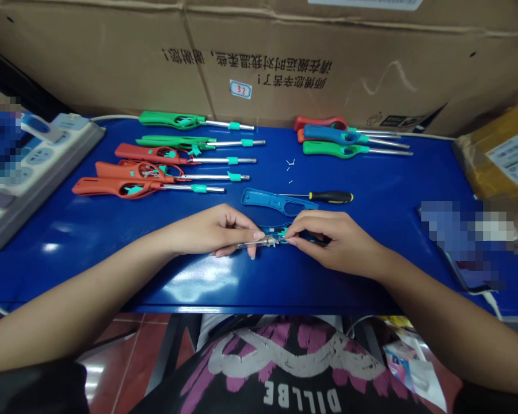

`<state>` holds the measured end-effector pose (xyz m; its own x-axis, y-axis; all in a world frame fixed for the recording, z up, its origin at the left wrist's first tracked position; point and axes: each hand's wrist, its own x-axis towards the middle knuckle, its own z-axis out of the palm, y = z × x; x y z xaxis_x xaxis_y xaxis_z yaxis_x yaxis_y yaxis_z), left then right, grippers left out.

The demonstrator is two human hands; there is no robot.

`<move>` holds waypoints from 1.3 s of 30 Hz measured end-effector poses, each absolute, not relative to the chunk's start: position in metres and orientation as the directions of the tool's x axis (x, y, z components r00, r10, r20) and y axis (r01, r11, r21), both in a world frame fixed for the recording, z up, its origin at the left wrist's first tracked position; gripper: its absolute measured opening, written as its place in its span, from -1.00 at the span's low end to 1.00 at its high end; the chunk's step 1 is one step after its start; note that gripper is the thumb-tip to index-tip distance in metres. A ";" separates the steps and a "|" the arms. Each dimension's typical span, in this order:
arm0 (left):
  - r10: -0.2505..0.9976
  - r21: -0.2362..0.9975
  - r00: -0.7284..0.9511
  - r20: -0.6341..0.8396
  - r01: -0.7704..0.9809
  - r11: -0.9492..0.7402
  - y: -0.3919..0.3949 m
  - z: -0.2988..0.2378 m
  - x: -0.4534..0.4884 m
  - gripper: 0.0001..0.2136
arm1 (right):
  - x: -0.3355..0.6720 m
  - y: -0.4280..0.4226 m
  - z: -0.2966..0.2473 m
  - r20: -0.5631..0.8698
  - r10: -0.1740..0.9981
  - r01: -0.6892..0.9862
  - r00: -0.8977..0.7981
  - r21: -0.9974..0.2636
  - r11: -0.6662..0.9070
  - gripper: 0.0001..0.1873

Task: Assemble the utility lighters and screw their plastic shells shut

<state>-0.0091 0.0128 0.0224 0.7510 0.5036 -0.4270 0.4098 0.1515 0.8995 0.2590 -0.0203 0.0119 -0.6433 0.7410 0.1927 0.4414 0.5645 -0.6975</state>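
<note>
My left hand (218, 231) is closed on a clear plastic fuel tank (247, 245) with a small valve end pointing right. My right hand (343, 238) pinches at that end, its fingertips by a thin wire and a small teal part (281, 233); exactly what lies between them is too small to make out. Beneath the hands, another blue shell piece is mostly hidden. Just beyond them lies a blue lighter shell half (259, 199). A black and yellow screwdriver (331, 197) lies with its shaft across this shell. Several tiny screws (290, 163) are scattered farther back.
Several green and red lighters (112, 187) with metal tubes lie at left, some opened. More lighters (341, 148) are stacked back right. A cardboard box (259, 52) stands behind. A power strip (38, 164) is on the left, a phone (461, 261) and a yellow package (496, 167) on the right.
</note>
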 end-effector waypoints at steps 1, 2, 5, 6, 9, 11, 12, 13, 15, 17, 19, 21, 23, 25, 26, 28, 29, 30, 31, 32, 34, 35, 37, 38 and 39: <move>0.505 0.899 0.750 -0.427 0.411 0.150 0.013 0.023 -0.009 -0.66 | 0.259 -0.020 0.012 0.192 0.742 0.443 -0.643 -0.697 0.564 -0.90; 0.506 0.898 0.748 -0.428 0.412 0.151 0.013 0.023 -0.009 -0.66 | 0.259 -0.021 0.012 0.191 0.742 0.444 -0.642 -0.697 0.563 -0.90; 0.505 0.893 0.742 -0.441 0.420 0.164 0.013 0.022 -0.010 -0.66 | 0.260 -0.021 0.012 0.196 0.739 0.438 -0.644 -0.698 0.567 -0.90; 0.504 0.892 0.740 -0.444 0.420 0.169 0.013 0.022 -0.009 -0.66 | 0.260 -0.022 0.011 0.200 0.737 0.434 -0.646 -0.698 0.569 -0.90; 0.506 0.894 0.741 -0.442 0.412 0.178 0.013 0.020 -0.009 -0.65 | 0.259 -0.022 0.011 0.196 0.736 0.435 -0.648 -0.699 0.568 -0.90; 0.505 0.900 0.748 -0.431 0.400 0.175 0.013 0.020 -0.009 -0.64 | 0.259 -0.021 0.011 0.188 0.739 0.441 -0.647 -0.697 0.565 -0.89; 0.503 0.903 0.753 -0.424 0.394 0.171 0.013 0.020 -0.009 -0.64 | 0.259 -0.021 0.011 0.184 0.739 0.444 -0.648 -0.697 0.563 -0.89; 0.503 0.906 0.757 -0.418 0.390 0.166 0.013 0.020 -0.009 -0.64 | 0.258 -0.021 0.011 0.181 0.739 0.446 -0.649 -0.697 0.561 -0.89; 0.503 0.907 0.759 -0.414 0.389 0.160 0.013 0.021 -0.009 -0.64 | 0.258 -0.022 0.011 0.176 0.738 0.446 -0.651 -0.698 0.560 -0.89; 0.503 0.903 0.754 -0.422 0.397 0.163 0.013 0.021 -0.010 -0.65 | 0.258 -0.022 0.011 0.177 0.737 0.444 -0.652 -0.698 0.561 -0.89; 0.504 0.897 0.746 -0.436 0.406 0.175 0.013 0.021 -0.010 -0.65 | 0.258 -0.022 0.010 0.183 0.735 0.440 -0.653 -0.698 0.565 -0.89; 0.503 0.891 0.738 -0.449 0.414 0.188 0.013 0.021 -0.010 -0.66 | 0.259 -0.021 0.011 0.186 0.734 0.436 -0.654 -0.699 0.566 -0.90; 0.503 0.888 0.735 -0.455 0.417 0.194 0.012 0.021 -0.010 -0.66 | 0.259 -0.021 0.011 0.184 0.733 0.435 -0.655 -0.701 0.565 -0.90; 0.503 0.889 0.736 -0.453 0.416 0.192 0.013 0.021 -0.010 -0.66 | 0.259 -0.021 0.011 0.181 0.733 0.434 -0.656 -0.704 0.562 -0.90; 0.503 0.889 0.736 -0.453 0.417 0.190 0.013 0.021 -0.010 -0.66 | 0.259 -0.021 0.011 0.180 0.733 0.434 -0.656 -0.704 0.562 -0.90; 0.503 0.887 0.735 -0.454 0.423 0.183 0.013 0.021 -0.010 -0.65 | 0.259 -0.021 0.011 0.184 0.733 0.432 -0.655 -0.704 0.563 -0.90; 0.503 0.886 0.734 -0.456 0.427 0.181 0.013 0.022 -0.010 -0.65 | 0.259 -0.021 0.011 0.187 0.732 0.431 -0.655 -0.703 0.565 -0.90; 0.502 0.885 0.734 -0.458 0.430 0.178 0.013 0.022 -0.010 -0.65 | 0.259 -0.021 0.011 0.189 0.731 0.430 -0.656 -0.702 0.568 -0.90; 0.502 0.885 0.734 -0.458 0.431 0.176 0.013 0.022 -0.010 -0.65 | 0.259 -0.021 0.011 0.189 0.730 0.430 -0.657 -0.701 0.569 -0.90; 0.501 0.885 0.735 -0.457 0.430 0.176 0.013 0.022 -0.010 -0.64 | 0.259 -0.021 0.011 0.188 0.728 0.430 -0.659 -0.700 0.570 -0.89; 0.501 0.888 0.738 -0.452 0.424 0.176 0.013 0.021 -0.010 -0.64 | 0.259 -0.021 0.011 0.184 0.727 0.431 -0.662 -0.700 0.570 -0.89; 0.501 0.890 0.739 -0.449 0.420 0.178 0.013 0.021 -0.010 -0.64 | 0.259 -0.021 0.011 0.182 0.727 0.432 -0.662 -0.700 0.569 -0.89; 0.499 0.891 0.741 -0.449 0.415 0.185 0.013 0.021 -0.009 -0.64 | 0.259 -0.021 0.011 0.182 0.724 0.429 -0.665 -0.701 0.570 -0.90; 0.497 0.890 0.741 -0.451 0.415 0.190 0.013 0.021 -0.009 -0.64 | 0.260 -0.021 0.011 0.186 0.723 0.426 -0.665 -0.701 0.572 -0.90; 0.495 0.889 0.741 -0.454 0.415 0.194 0.013 0.022 -0.009 -0.65 | 0.260 -0.021 0.010 0.190 0.721 0.421 -0.666 -0.702 0.574 -0.90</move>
